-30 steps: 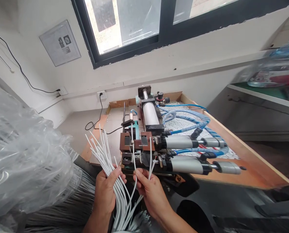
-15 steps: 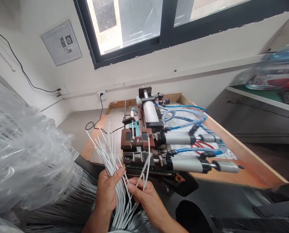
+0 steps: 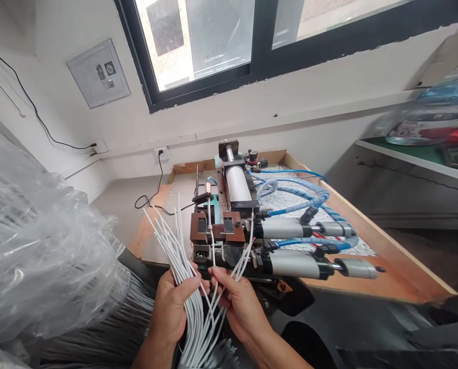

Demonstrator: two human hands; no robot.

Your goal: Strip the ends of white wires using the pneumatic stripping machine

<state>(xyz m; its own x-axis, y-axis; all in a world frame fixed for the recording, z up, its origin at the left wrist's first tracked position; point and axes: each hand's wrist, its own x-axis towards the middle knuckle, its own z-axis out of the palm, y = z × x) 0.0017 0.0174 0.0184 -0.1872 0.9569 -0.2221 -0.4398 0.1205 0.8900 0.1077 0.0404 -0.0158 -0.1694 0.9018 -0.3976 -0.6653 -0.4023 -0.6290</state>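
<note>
A bundle of thin white cables (image 3: 192, 302) is gripped in my left hand (image 3: 173, 302), the free ends fanning up and to the left. My right hand (image 3: 240, 302) is closed on a few white cables (image 3: 243, 262) that lean up to the right. Between its thumb and forefinger it pinches a single white cable (image 3: 213, 251), whose upper end reaches the gap between the brown jaw blocks of a pneumatic machine (image 3: 218, 225). Both hands are close together just in front of the machine, their fingertips nearly touching.
The machine's silver air cylinders (image 3: 286, 228) and blue hoses (image 3: 301, 189) extend right inside a wooden-edged tray (image 3: 398, 271). Plastic-wrapped cable bundles (image 3: 59, 256) crowd the left side. A green-topped shelf (image 3: 417, 154) juts in at right.
My right hand has shifted slightly right, its held cables now leaning further right. A single cable now stands upright from its fingertips into the machine's jaw gap.
</note>
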